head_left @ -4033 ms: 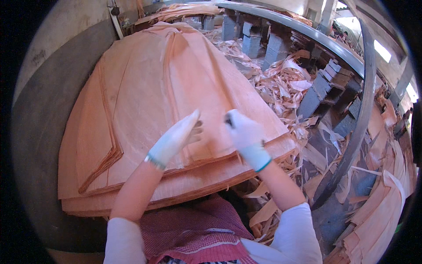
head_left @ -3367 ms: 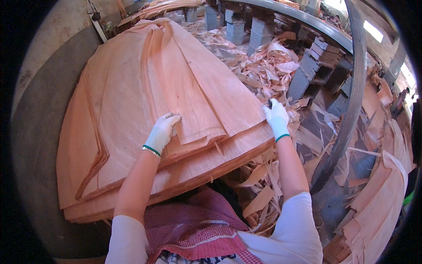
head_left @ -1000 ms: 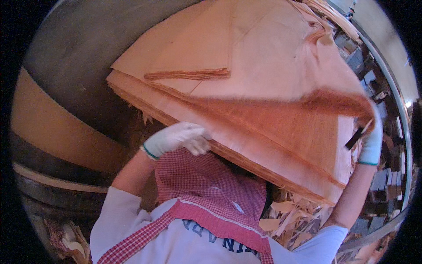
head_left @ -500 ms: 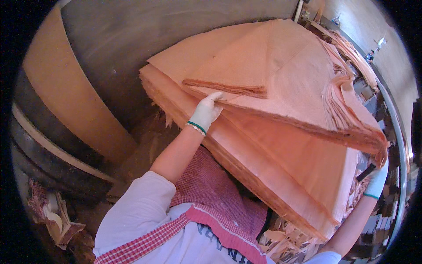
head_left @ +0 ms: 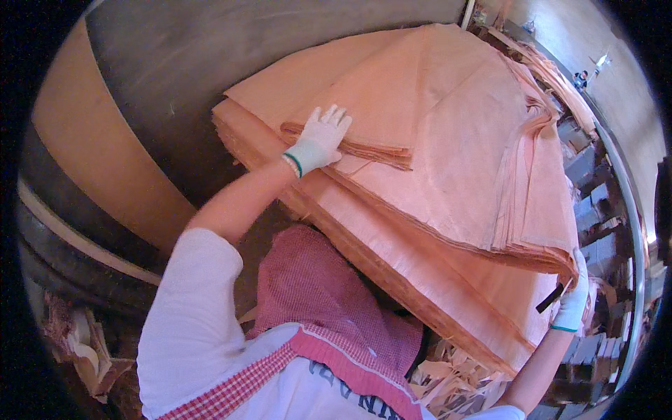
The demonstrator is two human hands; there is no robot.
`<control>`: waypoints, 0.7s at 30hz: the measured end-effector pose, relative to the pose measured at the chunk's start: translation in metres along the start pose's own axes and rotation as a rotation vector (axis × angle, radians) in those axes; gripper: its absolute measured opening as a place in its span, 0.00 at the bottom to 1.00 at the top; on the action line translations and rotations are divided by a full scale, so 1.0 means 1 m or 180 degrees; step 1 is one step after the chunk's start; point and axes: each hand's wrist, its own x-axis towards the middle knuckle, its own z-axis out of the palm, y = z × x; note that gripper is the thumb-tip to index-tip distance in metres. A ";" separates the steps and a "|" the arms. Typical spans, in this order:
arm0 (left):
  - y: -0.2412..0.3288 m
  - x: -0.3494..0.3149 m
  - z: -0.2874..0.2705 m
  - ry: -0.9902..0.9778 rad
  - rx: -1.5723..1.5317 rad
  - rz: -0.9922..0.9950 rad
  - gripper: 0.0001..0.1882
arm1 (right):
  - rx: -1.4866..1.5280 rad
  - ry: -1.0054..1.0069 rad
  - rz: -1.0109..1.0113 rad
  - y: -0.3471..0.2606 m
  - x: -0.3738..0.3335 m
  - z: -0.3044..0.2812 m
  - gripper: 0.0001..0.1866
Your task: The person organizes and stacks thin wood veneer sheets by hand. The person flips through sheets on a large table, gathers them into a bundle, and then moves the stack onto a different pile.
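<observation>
A large stack of thin, orange-pink wood veneer sheets (head_left: 420, 245) lies before me. Over it rests an upper bundle of veneer sheets (head_left: 469, 175), its front edge lifted at the right. My left hand (head_left: 318, 143), in a white glove with a green cuff, lies on the bundle with fingers spread, across a small folded veneer piece (head_left: 378, 150). At the right, my gloved right hand (head_left: 574, 301) grips the corner of the bundle; its fingers are partly hidden by the sheets. A short dark bar (head_left: 550, 298) sticks out beside that hand; its kind is unclear.
Behind the stack stands a dark panel wall (head_left: 280, 35). Curved boards (head_left: 105, 126) rise at the left. Torn veneer scraps (head_left: 455, 374) lie below the stack at the right. A long pale rail (head_left: 633, 224) runs along the far right, with stacked pieces (head_left: 602, 350) beside it.
My left hand has let go of the bundle's front edge and now lies flat on top. My right hand has drawn the bundle's right corner down and toward me, and the sheets have flattened there.
</observation>
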 end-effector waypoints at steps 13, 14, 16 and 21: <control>-0.012 0.047 -0.007 -0.0943 -0.0307 0.0490 0.23 | 0.0110 0.0431 0.0100 -0.002 -0.019 0.021 0.19; -0.014 0.052 -0.016 -0.0936 -0.0379 0.0424 0.25 | 0.0147 0.0408 0.0110 -0.001 -0.020 0.018 0.20; -0.022 0.060 -0.034 -0.0925 -0.0490 0.0261 0.32 | 0.0253 0.0447 0.0162 0.000 -0.023 0.024 0.21; -0.041 0.064 -0.053 -0.0356 -0.0551 0.0890 0.35 | 0.0188 0.0345 0.0255 -0.003 -0.024 0.028 0.26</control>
